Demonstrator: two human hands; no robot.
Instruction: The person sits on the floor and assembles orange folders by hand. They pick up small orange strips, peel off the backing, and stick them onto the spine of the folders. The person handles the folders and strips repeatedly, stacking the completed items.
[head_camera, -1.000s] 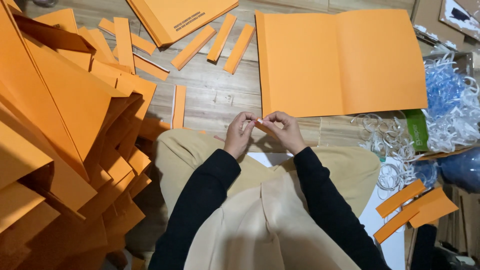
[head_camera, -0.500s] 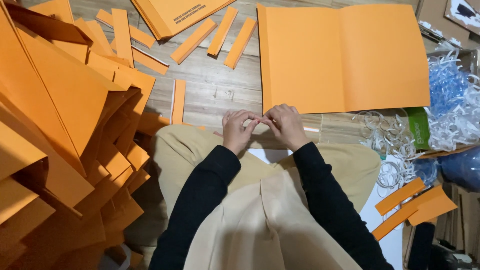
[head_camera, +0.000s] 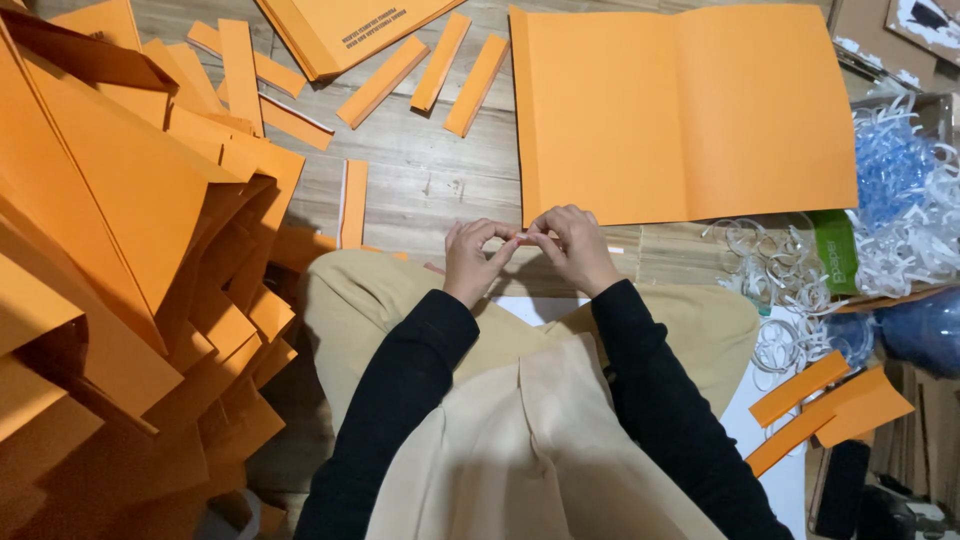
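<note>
Strip: small pale strip (head_camera: 522, 238), frame centre, long axis left-right.
Hands: left hand (head_camera: 472, 258) and right hand (head_camera: 572, 245) each pinch one end, equally near.
Behind: orange folder (head_camera: 690, 110).

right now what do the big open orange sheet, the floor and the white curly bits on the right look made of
Big open orange sheet: thin card or heavy paper, matte, with a straight centre fold. Floor: wood or wood-look planks, grain and seams showing. White curly bits: probably thin plastic strips, slightly glossy and coiled, though paper is possible.
</note>
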